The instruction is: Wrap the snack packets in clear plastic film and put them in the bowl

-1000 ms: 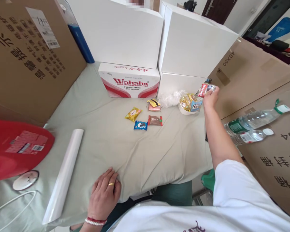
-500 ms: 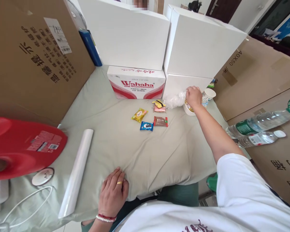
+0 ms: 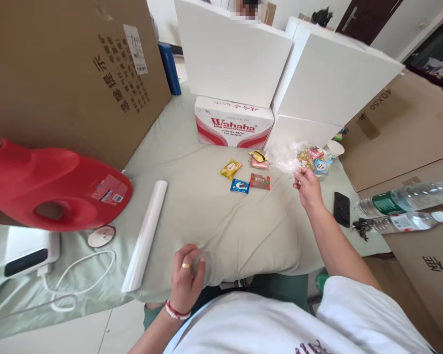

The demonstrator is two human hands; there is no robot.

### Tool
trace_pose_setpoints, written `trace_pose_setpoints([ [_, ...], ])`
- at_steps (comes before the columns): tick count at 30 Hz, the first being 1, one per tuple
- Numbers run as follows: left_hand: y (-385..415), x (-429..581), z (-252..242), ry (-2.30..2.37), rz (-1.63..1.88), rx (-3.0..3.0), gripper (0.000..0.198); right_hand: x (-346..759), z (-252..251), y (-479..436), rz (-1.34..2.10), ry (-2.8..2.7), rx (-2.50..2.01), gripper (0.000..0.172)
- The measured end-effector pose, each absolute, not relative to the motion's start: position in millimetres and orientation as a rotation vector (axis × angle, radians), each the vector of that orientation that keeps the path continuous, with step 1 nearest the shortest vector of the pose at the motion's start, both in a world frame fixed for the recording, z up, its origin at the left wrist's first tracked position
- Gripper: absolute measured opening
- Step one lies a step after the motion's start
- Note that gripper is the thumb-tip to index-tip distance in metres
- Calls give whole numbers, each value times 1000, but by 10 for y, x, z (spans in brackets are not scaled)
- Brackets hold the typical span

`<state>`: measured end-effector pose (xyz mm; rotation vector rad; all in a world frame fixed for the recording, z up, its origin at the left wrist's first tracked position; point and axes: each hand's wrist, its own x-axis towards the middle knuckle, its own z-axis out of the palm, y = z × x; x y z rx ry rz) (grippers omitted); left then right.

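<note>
My right hand [image 3: 308,189] is closed in a pinch at the near edge of a crumpled clear plastic bag [image 3: 284,156]. Beside the bag is a group of wrapped snacks, among them a light-blue packet [image 3: 322,167] and a red packet [image 3: 315,152]. Left of that hand lie a brown-and-red snack packet [image 3: 260,181], a blue one [image 3: 239,186], a yellow-green one [image 3: 231,169] and a small yellow one [image 3: 259,156] on top of a pink packet [image 3: 259,164]. My left hand [image 3: 188,270] rests near the table's front edge, fingers loosely bent, thumb apart, holding nothing visible.
A white roll [image 3: 145,236] and a red jug [image 3: 77,184] are on the left. White boxes [image 3: 236,54] and a Wahaba-style printed carton [image 3: 234,123] line the back. At right are a paper cup [image 3: 335,148], a phone [image 3: 341,209] and two plastic bottles [image 3: 409,199].
My right hand has drawn back toward me, and the clear bag looks more spread out. My left hand has lifted from lying flat to bent fingers. The camera view has shifted.
</note>
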<state>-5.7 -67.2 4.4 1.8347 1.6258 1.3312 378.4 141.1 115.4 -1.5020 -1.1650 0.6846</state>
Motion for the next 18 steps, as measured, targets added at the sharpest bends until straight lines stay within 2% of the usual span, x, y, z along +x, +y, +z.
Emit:
trace_pose_setpoints([
  [2,-627,91,206,1463,1222,1432,23,3617,1032,881,1042,-893,-1387,34],
  [4,-507,313,395,1221,1072,1013,40,3358,901,415,1232,-752,-1380,39],
  [8,-135,737,677,912,991,462,68,2781,724,-156,1322,-821,-1415,36],
  [11,65,837,712,797,892,264,80,2552,706,-286,1349,-974,-1376,34],
  [14,100,764,610,774,867,256,70,2593,736,-269,1302,-1035,-1377,32],
  [18,27,599,430,938,1034,364,50,2802,731,-246,1257,-1017,-1449,35],
])
